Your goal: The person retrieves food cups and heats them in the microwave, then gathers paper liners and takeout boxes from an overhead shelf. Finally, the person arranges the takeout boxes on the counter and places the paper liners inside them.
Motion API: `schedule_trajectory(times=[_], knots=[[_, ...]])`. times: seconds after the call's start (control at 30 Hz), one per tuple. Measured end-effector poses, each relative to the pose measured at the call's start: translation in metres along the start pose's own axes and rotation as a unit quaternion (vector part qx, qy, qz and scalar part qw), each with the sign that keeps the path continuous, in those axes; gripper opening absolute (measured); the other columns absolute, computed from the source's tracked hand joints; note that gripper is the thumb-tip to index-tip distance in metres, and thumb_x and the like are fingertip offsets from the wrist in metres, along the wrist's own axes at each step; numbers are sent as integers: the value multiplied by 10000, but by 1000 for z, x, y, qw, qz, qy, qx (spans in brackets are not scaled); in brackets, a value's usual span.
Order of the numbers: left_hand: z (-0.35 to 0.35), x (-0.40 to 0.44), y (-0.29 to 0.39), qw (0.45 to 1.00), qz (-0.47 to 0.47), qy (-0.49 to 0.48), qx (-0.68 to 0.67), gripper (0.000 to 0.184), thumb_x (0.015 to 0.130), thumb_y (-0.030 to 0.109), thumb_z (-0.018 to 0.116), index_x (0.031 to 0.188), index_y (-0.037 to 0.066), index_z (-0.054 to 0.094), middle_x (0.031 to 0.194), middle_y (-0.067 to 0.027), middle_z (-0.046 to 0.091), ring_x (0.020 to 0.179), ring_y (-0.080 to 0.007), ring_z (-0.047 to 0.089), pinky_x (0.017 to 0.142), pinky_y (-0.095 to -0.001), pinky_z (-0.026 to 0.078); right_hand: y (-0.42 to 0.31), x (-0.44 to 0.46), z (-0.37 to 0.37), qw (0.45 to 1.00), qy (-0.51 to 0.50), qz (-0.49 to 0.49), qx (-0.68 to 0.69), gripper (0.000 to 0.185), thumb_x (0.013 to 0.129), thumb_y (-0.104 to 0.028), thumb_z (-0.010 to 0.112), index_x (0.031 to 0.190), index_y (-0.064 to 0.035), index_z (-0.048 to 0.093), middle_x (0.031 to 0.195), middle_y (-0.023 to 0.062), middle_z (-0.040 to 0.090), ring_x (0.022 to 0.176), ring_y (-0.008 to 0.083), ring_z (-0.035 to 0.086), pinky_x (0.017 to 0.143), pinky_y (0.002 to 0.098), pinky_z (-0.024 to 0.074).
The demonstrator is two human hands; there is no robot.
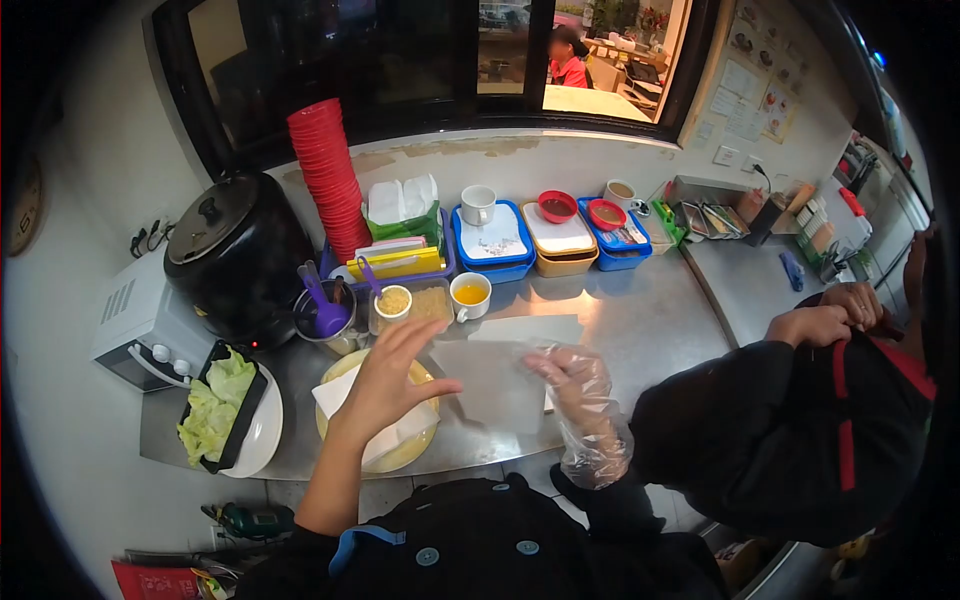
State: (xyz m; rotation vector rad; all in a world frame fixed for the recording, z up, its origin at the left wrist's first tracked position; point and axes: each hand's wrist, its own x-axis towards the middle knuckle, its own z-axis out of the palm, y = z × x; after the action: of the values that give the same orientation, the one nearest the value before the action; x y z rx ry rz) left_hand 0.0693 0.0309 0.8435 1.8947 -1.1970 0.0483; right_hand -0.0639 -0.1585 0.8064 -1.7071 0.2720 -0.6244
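My left hand is bare and held above the counter, thumb and fingers apart with nothing between them. Below it lies a pale yellow plate with a folded white paper on it. My right hand wears a clear plastic glove and pinches the right edge of a thin whitish sheet of paper, which is slightly blurred. More white paper lies on the counter behind that sheet. Just beyond my left hand stand a small white cup of yellowish crumbs and a mug of yellow liquid.
On the left are lettuce in a black tray, a microwave and a black cooker. Stacked red cups and lidded tubs line the back. A person in a black cap stands close on the right.
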Motion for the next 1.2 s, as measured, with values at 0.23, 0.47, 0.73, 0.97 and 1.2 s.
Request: schedule_trajectory(times=[0.23,0.47,0.73,0.97,1.2], knots=[[1,21,24,980,191,-2,50,138,706,95,695,830,52,652,820,-62,624,827,-254,579,780,-356,440,-49,5,6,969,-136,-115,-170,159,842,-102,596,965,-34,672,885,108,684,779,177,658,699,287,495],[-28,26,39,993,111,14,-34,80,741,58,665,808,26,634,765,-83,615,680,-235,595,621,-303,469,-21,-8,-3,986,-111,-30,-122,107,833,-91,616,877,-23,688,764,113,676,683,137,627,625,277,479],[-45,31,20,982,-10,146,-117,109,853,91,596,899,-7,603,795,-74,643,690,-109,606,641,-225,464,22,-17,-32,996,6,47,81,129,813,-71,637,903,14,674,879,130,667,833,190,631,762,300,504],[13,32,-23,936,-151,161,-274,166,897,142,569,952,-14,561,817,-73,658,723,-72,594,651,-202,457,41,-18,-26,963,59,-37,259,283,763,-41,673,1040,-2,632,1030,117,626,1026,217,568,945,295,397],[34,31,-14,911,-106,115,-383,272,903,123,549,1140,7,485,1029,-107,603,900,-95,569,704,-220,461,16,-7,-35,987,105,60,105,207,756,17,645,962,30,663,956,77,632,876,129,581,805,243,446]])
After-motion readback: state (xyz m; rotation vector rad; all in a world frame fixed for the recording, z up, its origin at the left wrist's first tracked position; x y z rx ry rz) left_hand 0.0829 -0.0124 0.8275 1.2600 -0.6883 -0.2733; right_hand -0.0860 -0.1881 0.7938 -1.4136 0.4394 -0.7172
